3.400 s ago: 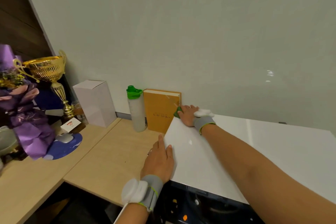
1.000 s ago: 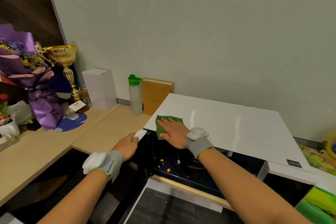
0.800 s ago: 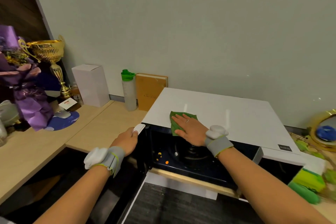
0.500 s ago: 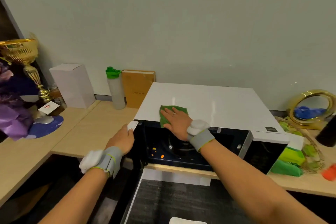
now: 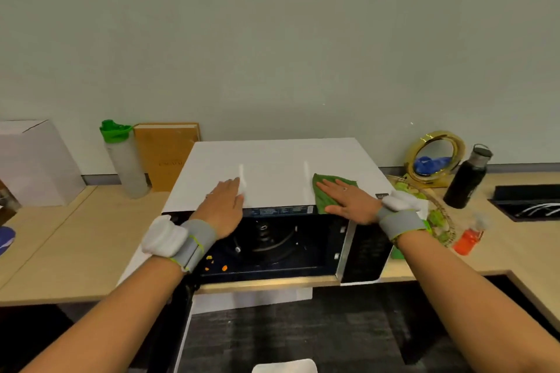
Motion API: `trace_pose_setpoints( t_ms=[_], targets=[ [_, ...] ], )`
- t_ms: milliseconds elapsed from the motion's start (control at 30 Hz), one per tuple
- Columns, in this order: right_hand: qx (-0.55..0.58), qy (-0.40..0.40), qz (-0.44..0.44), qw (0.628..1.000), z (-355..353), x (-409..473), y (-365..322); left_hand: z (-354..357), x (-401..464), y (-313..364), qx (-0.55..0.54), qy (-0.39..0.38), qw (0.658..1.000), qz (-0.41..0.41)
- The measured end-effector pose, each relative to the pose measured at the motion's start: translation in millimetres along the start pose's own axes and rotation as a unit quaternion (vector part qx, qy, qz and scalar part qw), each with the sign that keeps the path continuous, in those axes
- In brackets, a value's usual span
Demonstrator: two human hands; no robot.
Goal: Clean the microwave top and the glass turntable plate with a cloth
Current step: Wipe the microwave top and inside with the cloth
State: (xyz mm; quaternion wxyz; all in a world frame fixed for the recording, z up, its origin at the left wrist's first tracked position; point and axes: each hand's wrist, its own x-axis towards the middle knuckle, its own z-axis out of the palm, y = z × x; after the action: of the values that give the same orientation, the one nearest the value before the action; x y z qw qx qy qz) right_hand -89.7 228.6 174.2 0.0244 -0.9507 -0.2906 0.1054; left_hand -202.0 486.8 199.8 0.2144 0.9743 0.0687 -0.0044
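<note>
Both forearms are showing bare, no sleeves coming into view at all. The left hand [image 5: 223, 208] is wearing a grey elastic wristband [image 5: 198, 238] with thin yellow-green stitching running along its edge, and a puffy white oblong pod [image 5: 163, 240] is sitting strapped on the outer side of that wrist, kind of like a little padded sensor pack. The right hand [image 5: 348, 203] is sporting the same kit: a grey band [image 5: 399, 222] with a lime-green edge peeking out, and a white rounded pod [image 5: 400, 202] riding on top. A thin ring [image 5: 345, 189] is showing on one finger of the right hand too.
</note>
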Motion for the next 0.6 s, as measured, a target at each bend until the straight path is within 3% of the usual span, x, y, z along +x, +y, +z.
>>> trace_pose_setpoints(
  t_ms=[133, 300, 500, 600],
  targets=[
    [0.031, 0.024, 0.055, 0.998, 6.4, -17.4, 38.7, 24.8, 16.8, 27.3, -0.006, -0.045, 0.999, 0.027],
    [0.075, 0.061, 0.092, 0.991, 8.9, -30.7, 62.7, 40.8, 28.3, 31.0, -0.025, -0.041, 0.998, 0.029],
    [0.012, 0.035, 0.126, 0.991, 3.0, -3.7, 52.9, 50.9, 33.6, 43.3, -0.198, 0.036, 0.977, 0.070],
    [0.007, 0.033, 0.081, 0.996, 2.8, 13.5, 28.6, 58.4, 37.9, 51.7, -0.224, 0.063, 0.969, 0.078]
  ],
)
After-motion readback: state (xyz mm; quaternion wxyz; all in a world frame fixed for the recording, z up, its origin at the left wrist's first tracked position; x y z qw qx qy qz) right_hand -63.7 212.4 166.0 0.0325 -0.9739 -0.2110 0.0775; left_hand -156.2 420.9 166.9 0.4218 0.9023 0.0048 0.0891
